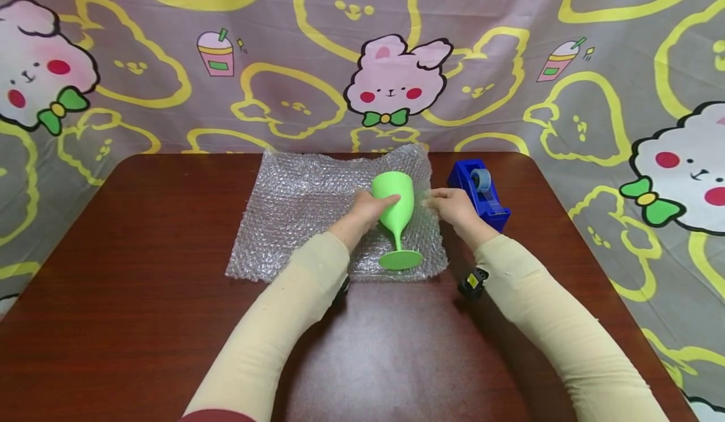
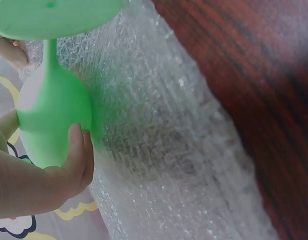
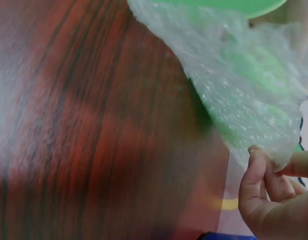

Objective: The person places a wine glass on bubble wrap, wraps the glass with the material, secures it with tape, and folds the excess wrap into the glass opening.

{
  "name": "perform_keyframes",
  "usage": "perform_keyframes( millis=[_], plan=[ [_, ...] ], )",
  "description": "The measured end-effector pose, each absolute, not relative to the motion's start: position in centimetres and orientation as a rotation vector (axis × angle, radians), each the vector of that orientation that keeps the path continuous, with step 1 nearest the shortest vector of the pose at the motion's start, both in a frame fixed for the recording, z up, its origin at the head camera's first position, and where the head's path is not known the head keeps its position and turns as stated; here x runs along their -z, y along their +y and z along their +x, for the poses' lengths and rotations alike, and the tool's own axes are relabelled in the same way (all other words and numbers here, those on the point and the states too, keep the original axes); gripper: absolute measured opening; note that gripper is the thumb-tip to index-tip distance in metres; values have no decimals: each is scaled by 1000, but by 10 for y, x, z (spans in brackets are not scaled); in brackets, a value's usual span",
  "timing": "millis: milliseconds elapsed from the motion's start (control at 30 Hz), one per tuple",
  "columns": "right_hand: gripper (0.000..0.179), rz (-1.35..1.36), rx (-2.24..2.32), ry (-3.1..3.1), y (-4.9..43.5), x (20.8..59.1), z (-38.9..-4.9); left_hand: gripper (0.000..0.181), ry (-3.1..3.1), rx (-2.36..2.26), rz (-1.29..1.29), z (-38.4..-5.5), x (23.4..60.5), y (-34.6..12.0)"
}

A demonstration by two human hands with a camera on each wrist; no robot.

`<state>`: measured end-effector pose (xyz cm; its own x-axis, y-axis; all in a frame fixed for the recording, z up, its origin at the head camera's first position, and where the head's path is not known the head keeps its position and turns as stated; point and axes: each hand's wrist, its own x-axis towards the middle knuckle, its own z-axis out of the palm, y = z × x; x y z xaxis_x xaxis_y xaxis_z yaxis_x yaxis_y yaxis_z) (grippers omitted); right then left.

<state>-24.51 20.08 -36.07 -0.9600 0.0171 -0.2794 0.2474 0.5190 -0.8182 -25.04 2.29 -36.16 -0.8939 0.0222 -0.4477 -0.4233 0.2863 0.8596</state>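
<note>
A bright green goblet point(image 1: 394, 203) lies over the right part of a sheet of bubble wrap point(image 1: 306, 202), its round foot toward the near side. My left hand point(image 1: 370, 209) grips the goblet's bowl, with the thumb on one side and fingers on the other in the left wrist view. At the sheet's right edge, my right hand point(image 1: 453, 205) pinches the bubble wrap point(image 3: 244, 95) between thumb and fingers. That edge is raised off the table in the right wrist view, and the goblet's green shows through the plastic.
A blue tape dispenser point(image 1: 480, 192) with a roll of clear tape stands just right of my right hand. The brown wooden table point(image 1: 141, 271) ends at the back against a patterned cloth point(image 1: 317, 32) with cartoon rabbits.
</note>
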Motion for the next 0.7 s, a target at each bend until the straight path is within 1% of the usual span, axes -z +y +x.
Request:
perform_keyframes(
  millis=[67,100,300,500,600,700],
  plan=[
    [38,220,1416,2532,198,359,-245,100,2217,-1667,-352,-249,361,22],
    [38,220,1417,2533,196,358,-245,98,2235,-1677,-346,-249,360,22],
    [38,205,1421,2520,190,354,-246,75,2322,-1669,-318,-247,359,19],
    [38,195,1481,2480,187,352,-246,58,2421,-1606,-185,-245,360,19],
    [40,176,1504,2449,185,351,-246,55,2489,-1530,-139,-244,360,19],
    [40,162,1511,2418,184,351,-247,55,2537,-1447,-134,-244,359,17]
  ],
)
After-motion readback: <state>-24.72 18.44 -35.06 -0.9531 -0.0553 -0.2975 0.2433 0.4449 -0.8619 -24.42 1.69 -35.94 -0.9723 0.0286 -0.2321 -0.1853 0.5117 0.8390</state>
